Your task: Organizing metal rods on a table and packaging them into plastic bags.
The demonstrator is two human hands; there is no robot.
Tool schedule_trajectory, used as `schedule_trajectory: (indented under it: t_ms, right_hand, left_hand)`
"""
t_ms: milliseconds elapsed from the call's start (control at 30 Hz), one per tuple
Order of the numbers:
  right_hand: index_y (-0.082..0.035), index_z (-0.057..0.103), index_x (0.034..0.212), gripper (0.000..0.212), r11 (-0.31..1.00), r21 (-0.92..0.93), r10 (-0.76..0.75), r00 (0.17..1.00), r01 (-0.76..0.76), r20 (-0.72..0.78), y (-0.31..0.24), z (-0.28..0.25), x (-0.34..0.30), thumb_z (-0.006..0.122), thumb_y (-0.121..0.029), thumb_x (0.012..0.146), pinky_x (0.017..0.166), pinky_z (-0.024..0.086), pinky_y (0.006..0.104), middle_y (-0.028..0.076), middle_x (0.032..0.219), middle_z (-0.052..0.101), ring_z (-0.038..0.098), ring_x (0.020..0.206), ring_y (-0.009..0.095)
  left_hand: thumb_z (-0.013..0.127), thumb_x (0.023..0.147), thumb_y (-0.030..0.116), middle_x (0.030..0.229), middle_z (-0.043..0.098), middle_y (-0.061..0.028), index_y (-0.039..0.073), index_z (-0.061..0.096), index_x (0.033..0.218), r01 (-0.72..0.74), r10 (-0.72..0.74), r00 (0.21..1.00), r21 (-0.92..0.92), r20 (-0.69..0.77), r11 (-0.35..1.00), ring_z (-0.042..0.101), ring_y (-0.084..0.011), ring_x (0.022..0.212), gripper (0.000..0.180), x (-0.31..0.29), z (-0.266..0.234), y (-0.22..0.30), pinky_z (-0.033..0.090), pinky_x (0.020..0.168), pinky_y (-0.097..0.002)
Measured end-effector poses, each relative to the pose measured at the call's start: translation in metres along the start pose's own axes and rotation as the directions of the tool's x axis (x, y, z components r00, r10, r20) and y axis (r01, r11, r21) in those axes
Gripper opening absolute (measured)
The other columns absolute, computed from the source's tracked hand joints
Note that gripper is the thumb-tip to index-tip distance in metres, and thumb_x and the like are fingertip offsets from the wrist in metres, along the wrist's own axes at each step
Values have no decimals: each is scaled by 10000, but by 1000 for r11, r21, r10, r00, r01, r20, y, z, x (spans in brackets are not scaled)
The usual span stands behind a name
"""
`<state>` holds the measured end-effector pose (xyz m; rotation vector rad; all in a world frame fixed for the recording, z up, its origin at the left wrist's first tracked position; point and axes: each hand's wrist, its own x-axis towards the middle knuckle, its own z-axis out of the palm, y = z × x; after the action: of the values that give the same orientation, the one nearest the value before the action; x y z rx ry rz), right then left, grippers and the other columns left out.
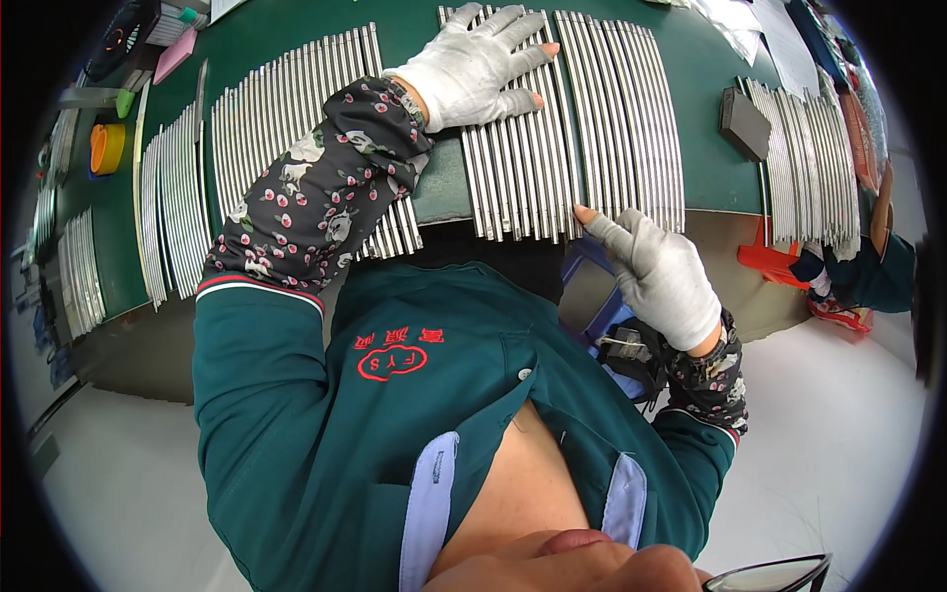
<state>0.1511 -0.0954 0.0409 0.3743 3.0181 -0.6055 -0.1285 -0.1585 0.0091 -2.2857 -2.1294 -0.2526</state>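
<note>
My left hand (464,71), in a white glove with bare thumb and finger tips, lies flat with fingers spread across a row of thin silver metal rods (518,173). These lie side by side on the green table. At the near ends of the rods is my right hand (659,271), also gloved. Its bare thumb tip touches or nearly touches a rod end, and the other fingers are curled. Whatever they may hold is hidden. Directly right of the left hand's row lies another group of rods (631,118), a narrow gap between them.
More rods (296,99) lie left, partly under my left sleeve, with further bundles (173,202) beyond. A dark block (745,124) stands by rods (809,163) at right. Yellow tape (107,149) sits far left. A person's arm (881,222) and a red stool (769,264) are at right.
</note>
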Motion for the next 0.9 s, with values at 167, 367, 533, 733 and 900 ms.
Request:
schedule_trajectory:
  t_ms: [167, 367, 533, 733, 900]
  right_hand:
    - [-149, 601, 1276, 515, 997, -43, -58, 998, 59, 14, 2, 1, 4, 584, -16, 779, 540, 492, 390, 92, 754, 518, 576, 612, 270]
    - [-152, 604, 1278, 506, 996, -89, -26, 997, 32, 67, -2, 1, 5, 561, -29, 789, 549, 494, 380, 82, 750, 523, 585, 615, 249]
    - [-163, 591, 1297, 523, 981, -193, -4, 993, 26, 117, -9, -2, 5, 558, -36, 791, 547, 497, 363, 71, 751, 527, 592, 618, 225]
    - [-153, 570, 1312, 548, 962, -272, 15, 993, 18, 119, -19, -3, 3, 604, -64, 773, 541, 499, 346, 77, 785, 536, 596, 621, 204]
    - [-144, 570, 1299, 562, 925, -379, 34, 995, 4, 92, -25, 2, 2, 649, -84, 745, 534, 499, 335, 80, 793, 540, 601, 625, 193]
  left_hand:
    - [556, 875, 438, 1389, 417, -243, 24, 485, 1333, -16, 15, 998, -18, -60, 1000, 371, -406, 1330, 622, -1, 8, -4, 268, 1092, -583]
    - [549, 879, 440, 1399, 408, -243, 25, 483, 1338, 5, -5, 1000, 0, 25, 1000, 361, -403, 1338, 622, -1, -1, 0, 265, 1093, -584]
    - [549, 879, 439, 1399, 404, -248, 26, 483, 1337, 15, -16, 999, 16, 48, 1000, 356, -404, 1340, 620, -2, -3, 0, 261, 1095, -586]
    - [550, 879, 440, 1398, 401, -255, 24, 482, 1335, 12, -12, 999, -12, 40, 1000, 352, -410, 1341, 621, -2, -2, 0, 259, 1095, -588]
    - [555, 878, 436, 1396, 402, -259, 22, 482, 1333, -9, 9, 1000, -1, 17, 1000, 349, -416, 1341, 619, -4, -2, -3, 263, 1093, -588]
